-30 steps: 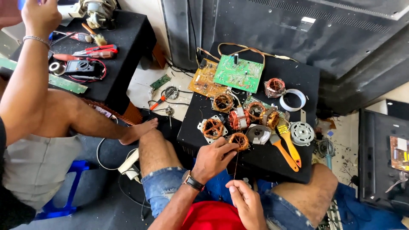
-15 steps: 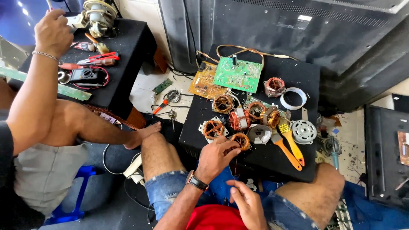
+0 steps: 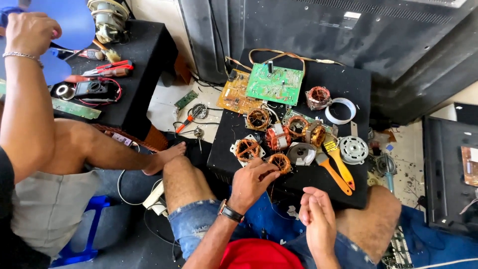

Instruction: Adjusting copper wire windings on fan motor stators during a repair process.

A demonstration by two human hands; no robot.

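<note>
- The copper-wound motor coil [image 3: 280, 162] lies at the near edge of the black work surface [image 3: 358, 89], and the fingertips of the left hand [image 3: 253, 180] are on it, curled about its near side (whether they truly pinch it or only rest there, I cannot tell).
- The left hand comes up from a wrist bearing a dark watch [image 3: 230, 212], above a knee in cut-off denim.
- The right hand [image 3: 317, 219] hovers off the near edge of the surface, apart from the coil; its fingers are loosely curled toward each other and no object shows in them.
- Just beyond the coil sit more wound stators: one on a white bracket [image 3: 247, 149] to its left, a reddish one [image 3: 277, 137] behind it, and a flat metal disc [image 3: 301, 153] to its right.
- Two orange-handled brushes [image 3: 336, 167] lie side by side right of the disc, next to a round silver vented cap [image 3: 353, 149].
- At the far side rest a green circuit board [image 3: 275, 83], a tan board [image 3: 237, 92] partly under it, and a white ring [image 3: 341, 110].
- A second person sits at the left, one hand [image 3: 31, 32] raised by a blue fan blade [image 3: 69, 20] over a smaller black table [image 3: 144, 60] with red-handled pliers [image 3: 107, 67].
</note>
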